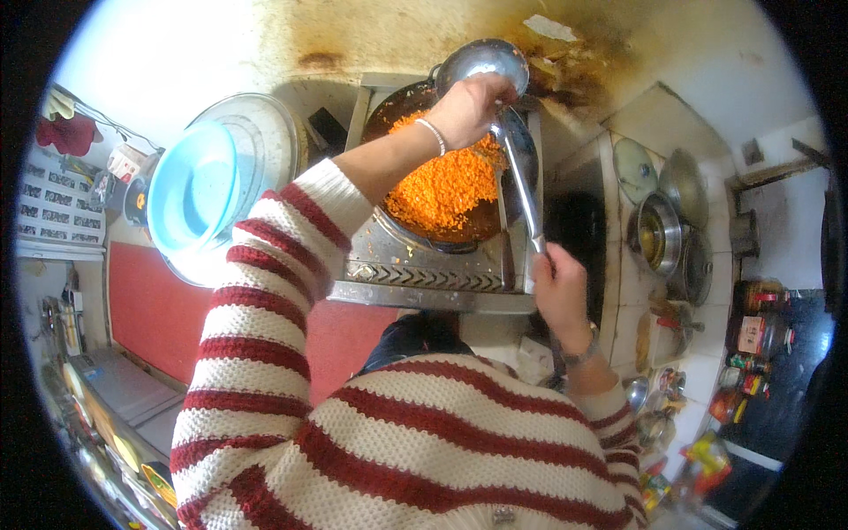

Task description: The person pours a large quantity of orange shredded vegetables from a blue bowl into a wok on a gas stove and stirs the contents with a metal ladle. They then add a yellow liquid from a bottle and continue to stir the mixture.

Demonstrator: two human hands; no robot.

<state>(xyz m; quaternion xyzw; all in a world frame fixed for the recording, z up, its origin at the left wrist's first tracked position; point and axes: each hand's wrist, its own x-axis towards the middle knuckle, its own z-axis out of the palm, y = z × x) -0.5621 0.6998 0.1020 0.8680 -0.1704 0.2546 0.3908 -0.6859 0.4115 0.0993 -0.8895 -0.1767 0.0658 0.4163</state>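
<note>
My right hand (560, 285) grips the lower end of a long metal handle, which appears to belong to a large ladle (520, 175). My left hand (474, 109) is closed at the upper end, against the round metal bowl; its fingertips are partly hidden. Both hands are at a wok (454, 246) holding a heap of finely chopped orange food (450, 189). My left forearm covers part of the heap. Between the ladle's handle and the heap, a second utensil with a dark handle (507, 262) leans over the wok's near rim.
The wok sits on a metal stove (430, 298) with scattered food bits. Left are a light blue basin (192, 189) and a large round lid (262, 119). A tiled counter to the right bears a metal pot (659, 232) and a glass lid (635, 169). A stained wall (397, 33) rises behind.
</note>
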